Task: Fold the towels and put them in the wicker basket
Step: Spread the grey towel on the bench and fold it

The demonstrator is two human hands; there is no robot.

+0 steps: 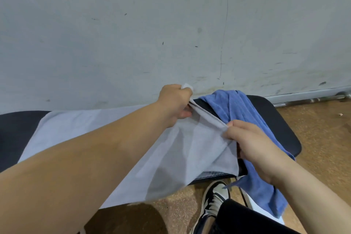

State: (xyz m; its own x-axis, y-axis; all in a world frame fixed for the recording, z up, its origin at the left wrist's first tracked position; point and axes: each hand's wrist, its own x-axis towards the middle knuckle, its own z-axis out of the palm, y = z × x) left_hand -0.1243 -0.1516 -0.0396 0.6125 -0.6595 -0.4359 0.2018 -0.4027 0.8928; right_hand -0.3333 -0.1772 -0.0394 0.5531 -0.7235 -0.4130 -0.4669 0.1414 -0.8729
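Observation:
A pale grey towel (182, 154) lies spread over a black seat (275, 119), its near part hanging off the front edge. My left hand (175, 103) grips the towel's far right corner, a bit of cloth poking out above the fist. My right hand (247, 138) pinches the same right edge nearer to me, and the hem runs taut between the two hands. A blue towel (237, 108) is draped over the right part of the seat and hangs down past its front edge. No wicker basket is in view.
A scuffed grey wall (171, 24) stands close behind the seat. Brown floor (322, 138) lies to the right and below. A foot in a black and white sneaker (214, 201) stands under the seat's front edge. A metal rail (311, 99) runs along the wall's base.

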